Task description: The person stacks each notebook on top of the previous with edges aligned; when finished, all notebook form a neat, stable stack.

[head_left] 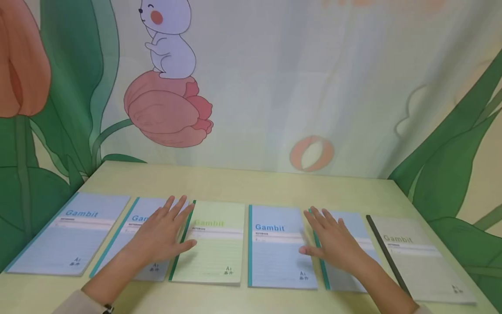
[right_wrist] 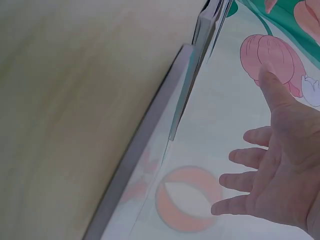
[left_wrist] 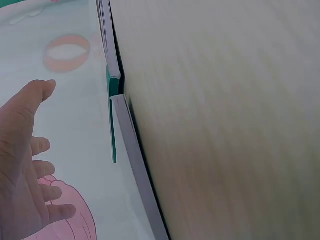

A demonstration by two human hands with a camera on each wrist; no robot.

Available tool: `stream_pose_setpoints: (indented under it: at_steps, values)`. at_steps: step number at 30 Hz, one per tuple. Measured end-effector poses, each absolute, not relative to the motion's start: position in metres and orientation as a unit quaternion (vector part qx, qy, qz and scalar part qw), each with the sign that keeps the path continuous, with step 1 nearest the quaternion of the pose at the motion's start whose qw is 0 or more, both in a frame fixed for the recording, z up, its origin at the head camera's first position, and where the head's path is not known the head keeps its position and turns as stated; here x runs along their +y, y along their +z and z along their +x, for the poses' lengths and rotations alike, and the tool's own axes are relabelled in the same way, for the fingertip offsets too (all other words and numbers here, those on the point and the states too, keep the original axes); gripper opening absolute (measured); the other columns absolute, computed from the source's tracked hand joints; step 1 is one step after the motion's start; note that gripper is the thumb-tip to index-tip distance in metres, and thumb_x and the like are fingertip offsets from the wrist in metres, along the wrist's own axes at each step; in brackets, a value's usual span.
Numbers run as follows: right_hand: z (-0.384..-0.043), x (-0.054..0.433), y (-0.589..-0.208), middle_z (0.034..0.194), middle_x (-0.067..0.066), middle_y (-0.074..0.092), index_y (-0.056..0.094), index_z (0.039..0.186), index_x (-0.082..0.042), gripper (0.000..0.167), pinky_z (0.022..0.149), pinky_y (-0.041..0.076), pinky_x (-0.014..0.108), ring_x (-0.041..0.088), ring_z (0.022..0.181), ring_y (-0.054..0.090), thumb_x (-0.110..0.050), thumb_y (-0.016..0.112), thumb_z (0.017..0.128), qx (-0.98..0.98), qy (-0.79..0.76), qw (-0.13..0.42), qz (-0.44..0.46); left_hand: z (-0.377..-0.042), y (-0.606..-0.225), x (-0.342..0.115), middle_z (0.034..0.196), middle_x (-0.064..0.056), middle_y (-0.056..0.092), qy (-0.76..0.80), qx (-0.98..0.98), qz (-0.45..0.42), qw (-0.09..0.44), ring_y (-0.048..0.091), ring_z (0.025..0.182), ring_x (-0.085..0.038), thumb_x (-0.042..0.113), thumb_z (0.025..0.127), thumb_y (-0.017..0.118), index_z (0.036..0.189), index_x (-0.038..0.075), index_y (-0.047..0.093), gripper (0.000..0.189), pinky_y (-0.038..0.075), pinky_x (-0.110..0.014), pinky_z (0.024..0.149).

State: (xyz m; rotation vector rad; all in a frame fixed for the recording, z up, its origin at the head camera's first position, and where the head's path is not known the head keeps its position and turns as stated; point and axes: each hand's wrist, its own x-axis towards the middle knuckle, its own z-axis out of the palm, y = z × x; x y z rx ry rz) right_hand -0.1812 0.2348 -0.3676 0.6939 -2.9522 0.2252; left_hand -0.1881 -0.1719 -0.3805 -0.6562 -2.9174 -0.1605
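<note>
Several notebooks lie side by side in a row. My left hand, fingers spread, is held over a blue notebook and the left edge of a green notebook. In the left wrist view the left hand shows a gap between its fingers and the notebook edges. My right hand hovers, fingers extended, over another blue notebook, its thumb reaching above the edge of the neighbouring blue notebook. Nothing is held in the right hand. Both hands hide parts of the covers beneath.
At the far left lies one more blue notebook, and at the far right a grey notebook with a dark spine. They rest on a pale wooden table. Behind it hangs a curtain printed with flowers and a white animal.
</note>
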Motion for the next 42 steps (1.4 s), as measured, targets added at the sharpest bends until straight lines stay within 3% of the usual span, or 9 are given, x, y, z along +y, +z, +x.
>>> stream_pose_setpoints:
  at_steps: [21,32,42]
  values:
    - [-0.193,0.194,-0.37,0.139,0.018,0.04,0.037,0.14,-0.005,0.086,0.102,0.026,0.056,0.038,0.128,0.032,-0.051,0.07,0.074,-0.958,0.08,0.057,0.271,-0.182,-0.383,-0.171,0.148,-0.021,0.021,-0.065,-0.968,-0.233,0.061,0.014,0.135,-0.041,0.053,0.082,0.059,0.142,-0.001,0.029,0.086,0.024,-0.057,0.102]
    - [-0.194,0.17,-0.371,0.14,0.014,0.039,0.036,0.142,-0.008,0.087,0.098,0.034,0.052,0.033,0.127,0.035,-0.055,0.067,0.075,-0.957,0.072,0.035,0.277,-0.179,-0.384,-0.167,0.138,-0.022,0.039,-0.074,-0.972,-0.217,0.057,0.033,0.127,-0.039,0.051,0.08,0.063,0.134,-0.006,0.041,0.081,0.028,-0.05,0.103]
    - [-0.195,0.148,-0.374,0.141,0.011,0.038,0.034,0.143,-0.01,0.088,0.098,0.037,0.047,0.03,0.126,0.037,-0.059,0.063,0.076,-0.959,0.061,0.009,0.277,-0.178,-0.384,-0.167,0.12,-0.02,0.053,-0.091,-0.974,-0.202,0.04,0.047,0.111,-0.034,0.049,0.079,0.064,0.125,-0.01,0.049,0.076,0.04,-0.047,0.093]
